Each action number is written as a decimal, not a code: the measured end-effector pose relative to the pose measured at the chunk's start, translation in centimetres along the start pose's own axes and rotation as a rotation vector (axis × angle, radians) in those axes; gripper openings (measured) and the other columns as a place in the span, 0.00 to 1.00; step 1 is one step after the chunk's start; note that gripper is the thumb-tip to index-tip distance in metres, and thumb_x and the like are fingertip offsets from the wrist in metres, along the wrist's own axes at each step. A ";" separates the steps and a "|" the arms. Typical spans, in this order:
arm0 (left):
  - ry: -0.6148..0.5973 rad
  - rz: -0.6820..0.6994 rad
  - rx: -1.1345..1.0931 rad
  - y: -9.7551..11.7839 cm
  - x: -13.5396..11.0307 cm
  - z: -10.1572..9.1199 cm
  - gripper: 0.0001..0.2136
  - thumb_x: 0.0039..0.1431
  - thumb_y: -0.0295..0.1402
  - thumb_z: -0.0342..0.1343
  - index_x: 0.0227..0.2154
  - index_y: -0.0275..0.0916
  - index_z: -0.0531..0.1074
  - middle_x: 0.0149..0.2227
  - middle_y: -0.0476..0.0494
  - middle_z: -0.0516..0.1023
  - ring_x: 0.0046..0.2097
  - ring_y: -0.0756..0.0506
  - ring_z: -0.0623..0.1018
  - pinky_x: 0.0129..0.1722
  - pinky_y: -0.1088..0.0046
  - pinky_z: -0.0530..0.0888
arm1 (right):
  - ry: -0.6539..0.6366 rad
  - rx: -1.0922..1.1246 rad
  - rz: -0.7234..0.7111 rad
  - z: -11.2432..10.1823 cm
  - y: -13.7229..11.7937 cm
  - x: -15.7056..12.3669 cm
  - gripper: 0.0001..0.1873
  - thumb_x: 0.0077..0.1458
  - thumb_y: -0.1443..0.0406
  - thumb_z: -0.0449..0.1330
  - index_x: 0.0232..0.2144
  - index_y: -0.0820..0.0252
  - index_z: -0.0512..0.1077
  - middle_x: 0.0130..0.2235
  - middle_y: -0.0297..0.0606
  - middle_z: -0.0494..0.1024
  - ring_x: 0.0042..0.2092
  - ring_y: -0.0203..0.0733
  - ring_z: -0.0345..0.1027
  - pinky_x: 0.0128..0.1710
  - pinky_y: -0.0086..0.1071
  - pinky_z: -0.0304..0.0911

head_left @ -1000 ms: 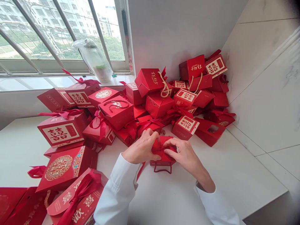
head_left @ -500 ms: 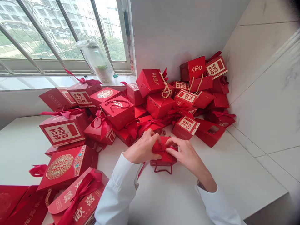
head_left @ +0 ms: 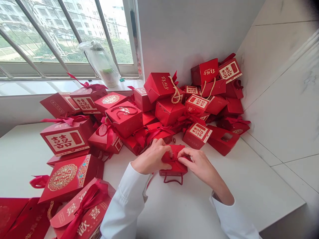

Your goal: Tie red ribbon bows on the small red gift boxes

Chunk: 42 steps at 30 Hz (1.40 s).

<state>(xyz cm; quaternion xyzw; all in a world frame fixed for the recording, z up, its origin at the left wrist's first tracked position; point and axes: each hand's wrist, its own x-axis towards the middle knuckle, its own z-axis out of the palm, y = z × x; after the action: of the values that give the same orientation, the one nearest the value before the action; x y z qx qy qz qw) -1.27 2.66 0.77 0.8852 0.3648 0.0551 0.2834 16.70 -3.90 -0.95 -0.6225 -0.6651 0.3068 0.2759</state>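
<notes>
A small red gift box (head_left: 183, 170) sits on the white table right in front of me, its dark red cord handle (head_left: 174, 181) hanging toward me. My left hand (head_left: 155, 156) is over the box's left side, thumb and index finger curled in on the red ribbon (head_left: 175, 156) across its top. From the right, my right hand (head_left: 198, 163) pinches the same ribbon near the middle of the lid. A ribbon tail hangs below my left wrist. Part of the box and the ribbon between my fingers is hidden.
Many red boxes with ribbons and cords are heaped behind, such as one with gold cord (head_left: 159, 86). More lie at the left, including a ribboned box (head_left: 87, 212). A bagged cup (head_left: 109, 74) stands on the windowsill. A tiled wall (head_left: 281, 99) bounds the right side.
My right hand's fingertips have shifted slightly and closed in tighter near the middle of the ribbon. My left hand and the box stay almost in place.
</notes>
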 end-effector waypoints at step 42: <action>-0.012 -0.136 -0.127 -1.8 0.0 -0.8 0.14 0.54 0.41 0.51 0.20 0.38 0.66 0.20 0.52 0.63 0.23 0.52 0.59 0.24 0.76 0.56 | 0.144 -0.007 0.135 -0.1 0.7 0.0 0.07 0.51 0.64 0.55 0.22 0.55 0.66 0.23 0.30 0.72 0.25 0.36 0.62 0.26 0.29 0.55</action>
<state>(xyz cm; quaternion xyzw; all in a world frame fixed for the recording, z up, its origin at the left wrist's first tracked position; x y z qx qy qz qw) -2.62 4.05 0.45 0.8389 0.4181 0.0537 0.3442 17.18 -3.84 -1.40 -0.6873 -0.6011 0.2769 0.2993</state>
